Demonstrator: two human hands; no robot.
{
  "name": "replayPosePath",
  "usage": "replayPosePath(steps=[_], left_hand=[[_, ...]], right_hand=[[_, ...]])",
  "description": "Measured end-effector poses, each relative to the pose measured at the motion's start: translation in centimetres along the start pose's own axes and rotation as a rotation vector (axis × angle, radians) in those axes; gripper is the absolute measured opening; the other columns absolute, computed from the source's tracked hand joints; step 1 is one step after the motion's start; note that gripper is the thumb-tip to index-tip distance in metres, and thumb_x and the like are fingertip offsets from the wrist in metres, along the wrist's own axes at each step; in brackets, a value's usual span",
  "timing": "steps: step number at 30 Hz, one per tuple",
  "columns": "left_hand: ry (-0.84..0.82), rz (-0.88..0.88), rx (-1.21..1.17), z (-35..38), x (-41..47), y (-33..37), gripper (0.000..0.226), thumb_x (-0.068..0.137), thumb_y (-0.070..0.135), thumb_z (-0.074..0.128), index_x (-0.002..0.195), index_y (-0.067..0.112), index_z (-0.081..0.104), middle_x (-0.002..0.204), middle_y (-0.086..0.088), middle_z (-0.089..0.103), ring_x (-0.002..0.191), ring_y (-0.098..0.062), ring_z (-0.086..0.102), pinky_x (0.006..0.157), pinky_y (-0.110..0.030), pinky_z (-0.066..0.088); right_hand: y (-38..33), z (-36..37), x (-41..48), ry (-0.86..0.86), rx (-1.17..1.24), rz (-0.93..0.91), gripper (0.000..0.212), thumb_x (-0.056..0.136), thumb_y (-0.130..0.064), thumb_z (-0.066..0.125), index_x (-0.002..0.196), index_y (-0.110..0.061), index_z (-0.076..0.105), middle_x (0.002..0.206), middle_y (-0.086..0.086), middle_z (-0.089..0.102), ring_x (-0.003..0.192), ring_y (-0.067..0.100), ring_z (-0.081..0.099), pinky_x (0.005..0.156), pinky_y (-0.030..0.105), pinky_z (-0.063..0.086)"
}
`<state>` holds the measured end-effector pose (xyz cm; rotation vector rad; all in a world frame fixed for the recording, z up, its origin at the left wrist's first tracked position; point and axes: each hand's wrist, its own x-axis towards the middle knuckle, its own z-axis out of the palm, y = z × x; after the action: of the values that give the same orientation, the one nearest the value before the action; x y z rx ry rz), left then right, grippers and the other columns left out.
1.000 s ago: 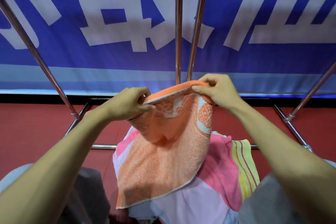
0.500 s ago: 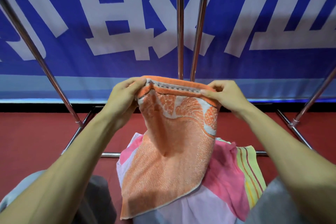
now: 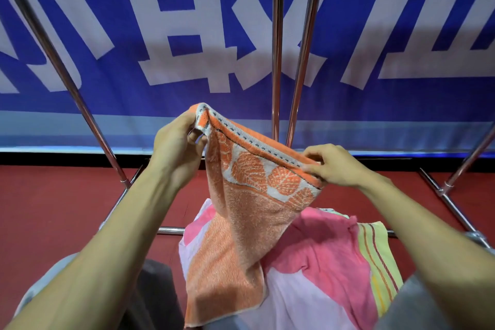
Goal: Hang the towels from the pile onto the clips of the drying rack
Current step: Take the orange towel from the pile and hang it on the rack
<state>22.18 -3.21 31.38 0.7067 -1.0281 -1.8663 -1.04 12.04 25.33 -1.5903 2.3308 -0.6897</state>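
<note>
An orange towel (image 3: 235,225) with a white leaf band hangs from its top hem in front of me. My left hand (image 3: 176,142) pinches the hem's left corner, raised higher. Lower and to the right, my right hand (image 3: 334,166) pinches the hem's other end. The towel's bottom drapes onto the pile of towels (image 3: 326,257), pink, white and yellow-striped. The drying rack's steel poles (image 3: 277,45) rise behind the towel. No clips are in view.
Slanted rack legs (image 3: 61,67) run down on the left and right (image 3: 466,161) to low crossbars (image 3: 171,230) over a red floor. A blue banner with white characters (image 3: 187,35) fills the background. My grey-clad knees flank the pile.
Both hands lifted the orange towel and spread its top hem wider. My left hand rose higher and the right moved to the right, so the hem now slants.
</note>
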Motion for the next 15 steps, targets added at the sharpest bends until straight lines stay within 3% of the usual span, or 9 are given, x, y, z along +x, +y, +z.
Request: replayPosePath(steps=[3, 6, 8, 11, 15], left_hand=[[0.048, -0.001, 0.001, -0.6, 0.5, -0.3, 0.009, 0.082, 0.003, 0.067, 0.075, 0.009, 0.066, 0.075, -0.001, 0.061, 0.068, -0.010, 0.058, 0.067, -0.022, 0.049], [0.141, -0.029, -0.027, -1.3, 1.2, -0.5, 0.008, 0.084, 0.002, 0.066, 0.078, 0.006, 0.066, 0.079, -0.004, 0.064, 0.067, -0.010, 0.061, 0.062, -0.020, 0.050], [0.150, -0.046, 0.031, -1.3, 1.5, -0.9, 0.004, 0.084, 0.003, 0.067, 0.081, 0.005, 0.067, 0.077, -0.003, 0.066, 0.061, -0.008, 0.062, 0.056, -0.016, 0.049], [0.004, -0.082, 0.140, 0.1, 0.6, -2.5, 0.007, 0.088, 0.004, 0.062, 0.082, 0.003, 0.067, 0.062, 0.000, 0.061, 0.043, -0.004, 0.047, 0.047, -0.014, 0.038], [-0.194, -0.181, 0.197, 2.7, -1.4, -4.4, 0.017, 0.091, 0.003, 0.056, 0.100, -0.008, 0.066, 0.061, 0.002, 0.063, 0.040, -0.002, 0.034, 0.061, -0.023, 0.028]], right_hand=[[0.2, 0.4, 0.0, -0.052, -0.081, 0.079, 0.004, 0.079, -0.017, 0.073, 0.081, -0.020, 0.071, 0.067, -0.001, 0.067, 0.058, 0.011, 0.055, 0.061, 0.026, 0.042], [0.1, 0.2, -0.1, -0.094, 0.070, 0.267, 0.013, 0.076, -0.013, 0.078, 0.069, -0.008, 0.069, 0.054, 0.002, 0.065, 0.043, 0.009, 0.060, 0.052, 0.021, 0.050], [-0.8, -0.5, -0.4, -0.124, 0.348, 0.356, 0.017, 0.076, -0.012, 0.080, 0.067, -0.004, 0.068, 0.053, 0.006, 0.065, 0.040, 0.010, 0.058, 0.046, 0.019, 0.048], [-2.8, -1.3, -0.9, -0.033, 0.888, 0.344, 0.009, 0.077, -0.012, 0.076, 0.075, -0.005, 0.070, 0.057, 0.003, 0.061, 0.045, 0.009, 0.052, 0.043, 0.016, 0.043], [-3.7, -1.4, -0.9, 0.140, 1.255, 0.342, 0.008, 0.085, -0.007, 0.066, 0.091, -0.002, 0.069, 0.084, 0.008, 0.066, 0.069, 0.011, 0.059, 0.058, 0.017, 0.050]])
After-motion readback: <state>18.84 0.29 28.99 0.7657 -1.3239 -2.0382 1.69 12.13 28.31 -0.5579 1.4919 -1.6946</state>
